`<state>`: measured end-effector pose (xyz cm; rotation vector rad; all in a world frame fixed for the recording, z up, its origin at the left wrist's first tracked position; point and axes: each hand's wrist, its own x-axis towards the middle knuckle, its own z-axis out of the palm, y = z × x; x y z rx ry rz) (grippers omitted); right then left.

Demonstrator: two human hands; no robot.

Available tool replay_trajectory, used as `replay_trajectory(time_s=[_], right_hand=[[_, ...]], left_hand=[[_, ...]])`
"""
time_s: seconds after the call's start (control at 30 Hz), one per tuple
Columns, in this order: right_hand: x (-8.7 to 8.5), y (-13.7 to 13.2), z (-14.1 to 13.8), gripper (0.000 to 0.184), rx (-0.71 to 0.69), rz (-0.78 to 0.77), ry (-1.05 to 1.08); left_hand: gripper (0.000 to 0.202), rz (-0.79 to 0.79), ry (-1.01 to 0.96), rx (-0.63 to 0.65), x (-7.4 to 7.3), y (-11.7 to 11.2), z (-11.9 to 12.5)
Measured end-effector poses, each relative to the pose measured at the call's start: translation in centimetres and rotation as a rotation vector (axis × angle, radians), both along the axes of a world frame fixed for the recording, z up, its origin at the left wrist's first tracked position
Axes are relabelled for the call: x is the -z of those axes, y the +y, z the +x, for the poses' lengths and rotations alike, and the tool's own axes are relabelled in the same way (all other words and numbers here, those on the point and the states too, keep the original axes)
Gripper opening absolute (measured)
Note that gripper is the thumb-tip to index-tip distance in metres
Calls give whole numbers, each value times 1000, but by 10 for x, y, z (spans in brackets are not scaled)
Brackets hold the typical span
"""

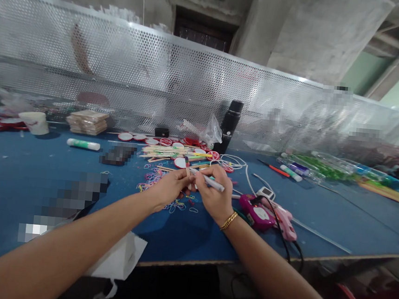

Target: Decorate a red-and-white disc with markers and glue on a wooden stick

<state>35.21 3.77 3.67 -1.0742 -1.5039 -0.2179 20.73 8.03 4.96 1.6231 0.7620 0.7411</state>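
Note:
My left hand (170,187) is closed in a pinch on a wooden craft stick (187,165) that stands up between my fingers above the blue table (26,171). My right hand (213,192), with a gold bracelet at the wrist, is closed round a white glue stick (213,183) whose tip meets the wooden stick. Under both hands lie several loose coloured rubber bands (155,176). Just behind them is a pile of wooden sticks (171,152) and round red-and-white discs (165,141).
A pink glue gun (284,219) and a magenta device (258,214) with cables lie right of my hands. A black flask (230,124), a white cup (36,122), a stack of wooden pieces (86,122), a green-capped glue stick (83,144) and bottles (310,166) stand before a perforated metal screen (122,68).

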Motion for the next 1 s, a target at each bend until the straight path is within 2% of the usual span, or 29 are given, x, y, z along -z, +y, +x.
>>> replay_trajectory(time_s=[0.37, 0.67, 1.0], right_hand=[[1, 0, -2, 11, -48, -10, 3], [-2, -1, 0, 13, -7, 10, 22], [1, 0, -2, 11, -40, -5, -7]], left_hand=[[30, 14, -2, -3, 0, -1, 0], [35, -6, 2, -17, -4, -3, 0], [31, 12, 8, -5, 0, -1, 0]])
